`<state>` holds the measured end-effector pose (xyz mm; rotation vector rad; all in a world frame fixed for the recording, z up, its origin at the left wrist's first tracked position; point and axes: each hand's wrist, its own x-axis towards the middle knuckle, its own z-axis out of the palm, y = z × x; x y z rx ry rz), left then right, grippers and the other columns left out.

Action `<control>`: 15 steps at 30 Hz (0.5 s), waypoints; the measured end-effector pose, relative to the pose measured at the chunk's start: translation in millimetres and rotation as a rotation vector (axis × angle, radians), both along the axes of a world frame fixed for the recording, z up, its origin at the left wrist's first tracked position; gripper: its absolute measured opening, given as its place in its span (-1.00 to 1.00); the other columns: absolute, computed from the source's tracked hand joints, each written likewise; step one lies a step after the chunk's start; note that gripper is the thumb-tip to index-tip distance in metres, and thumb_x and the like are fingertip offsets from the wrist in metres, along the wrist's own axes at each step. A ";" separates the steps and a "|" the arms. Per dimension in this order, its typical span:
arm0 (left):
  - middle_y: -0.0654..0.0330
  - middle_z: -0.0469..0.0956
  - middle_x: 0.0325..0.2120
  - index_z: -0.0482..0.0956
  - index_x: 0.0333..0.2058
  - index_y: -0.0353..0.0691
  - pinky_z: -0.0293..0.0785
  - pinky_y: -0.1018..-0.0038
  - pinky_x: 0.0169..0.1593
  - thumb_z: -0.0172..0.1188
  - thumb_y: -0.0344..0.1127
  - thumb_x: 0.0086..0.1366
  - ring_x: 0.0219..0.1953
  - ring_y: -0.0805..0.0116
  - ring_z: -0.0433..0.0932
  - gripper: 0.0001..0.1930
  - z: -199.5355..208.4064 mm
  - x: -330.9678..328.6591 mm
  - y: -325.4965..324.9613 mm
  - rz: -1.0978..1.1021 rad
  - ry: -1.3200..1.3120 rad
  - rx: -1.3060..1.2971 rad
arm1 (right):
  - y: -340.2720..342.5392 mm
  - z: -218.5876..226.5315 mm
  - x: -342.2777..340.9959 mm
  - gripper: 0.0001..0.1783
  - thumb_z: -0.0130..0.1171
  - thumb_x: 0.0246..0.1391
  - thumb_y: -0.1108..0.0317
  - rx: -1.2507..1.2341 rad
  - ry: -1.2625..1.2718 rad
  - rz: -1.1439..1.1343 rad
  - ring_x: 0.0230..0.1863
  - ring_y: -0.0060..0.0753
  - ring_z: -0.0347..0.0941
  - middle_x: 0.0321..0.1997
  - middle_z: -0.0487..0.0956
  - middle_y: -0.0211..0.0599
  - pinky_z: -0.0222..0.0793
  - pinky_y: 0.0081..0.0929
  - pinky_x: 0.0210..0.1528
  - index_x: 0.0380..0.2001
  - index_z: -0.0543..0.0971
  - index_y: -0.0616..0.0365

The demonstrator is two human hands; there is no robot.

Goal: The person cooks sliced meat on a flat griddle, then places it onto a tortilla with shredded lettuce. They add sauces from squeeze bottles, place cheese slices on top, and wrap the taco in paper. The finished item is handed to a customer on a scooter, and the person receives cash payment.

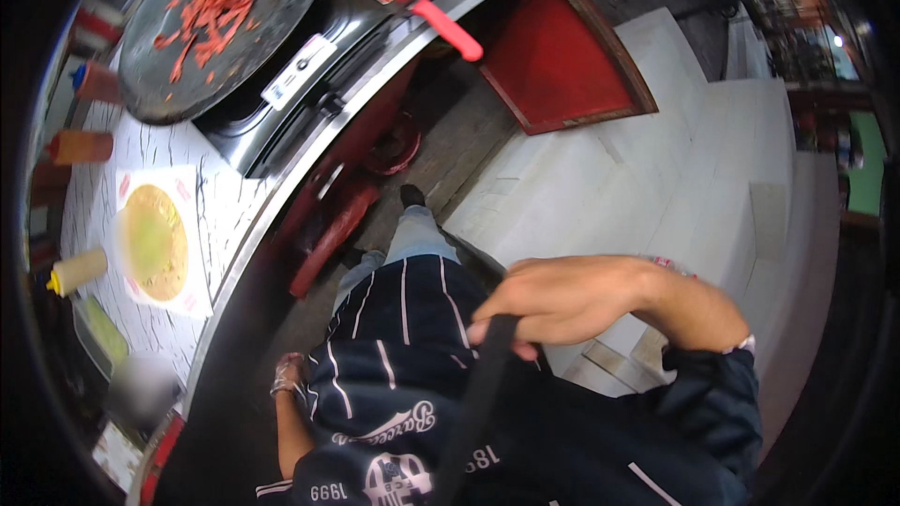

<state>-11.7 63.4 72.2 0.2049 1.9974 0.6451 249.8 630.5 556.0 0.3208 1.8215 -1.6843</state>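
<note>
Hands are apart, both off the food. My right hand [572, 298] is raised in front of my chest, fingers curled and bunched at the upper end of a black strap [481, 394]; looks clamped on it, no real gap between fingers and strap. The strap runs down across my striped dark shirt [403, 412].

Left hand [289, 373] hangs low at my side, seems to be in a thin clear glove. Partly hidden by the shirt, so can't tell how far the fingers are spread or whether they hold anything.

Step, my read: strap handling, away from the counter [211, 145]. Next move probably calls for sorting the strap, then freeing the right hand before any food work.

Food's up and to my left: round flatbread [172, 258] flat on white paper [195, 295], its middle smeared by blur. Beyond it, red strips [216, 9] sit on the dark round griddle [272, 33]. Red-handled tool [448, 30] juts past the counter edge, well apart from both hands.
</note>
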 end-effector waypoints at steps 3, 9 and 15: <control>0.16 0.64 -0.43 0.64 -0.22 -0.14 0.60 0.35 -0.36 0.31 -0.27 0.30 -0.49 0.29 0.61 -0.86 15.5 -28.5 28.4 0.019 -0.074 -0.063 | -1.8 10.8 -23.6 -0.76 0.03 0.11 0.48 0.123 0.411 0.086 -0.22 0.00 0.65 -0.45 0.67 0.02 0.53 -0.23 -0.06 -0.37 0.64 0.45; 0.02 0.68 -0.33 0.67 -0.16 -0.11 0.65 0.21 -0.22 0.25 -0.18 0.33 -0.37 0.12 0.69 -0.80 23.5 -50.8 42.6 0.026 -0.140 -0.162 | -17.8 46.3 -81.1 -0.74 0.25 0.05 0.36 0.286 0.966 0.128 -0.24 0.09 0.69 -0.31 0.68 0.23 0.59 -0.13 -0.19 -0.38 0.67 0.44; 0.02 0.67 -0.27 0.68 -0.13 -0.11 0.62 0.21 -0.15 0.21 -0.15 0.35 -0.29 0.11 0.67 -0.77 22.1 -60.6 47.4 -0.105 -0.066 -0.133 | -42.4 85.9 -122.3 -0.67 0.39 0.04 0.26 0.617 0.927 0.423 -0.15 -0.07 0.75 -0.18 0.74 0.06 0.66 -0.26 -0.17 -0.22 0.75 0.32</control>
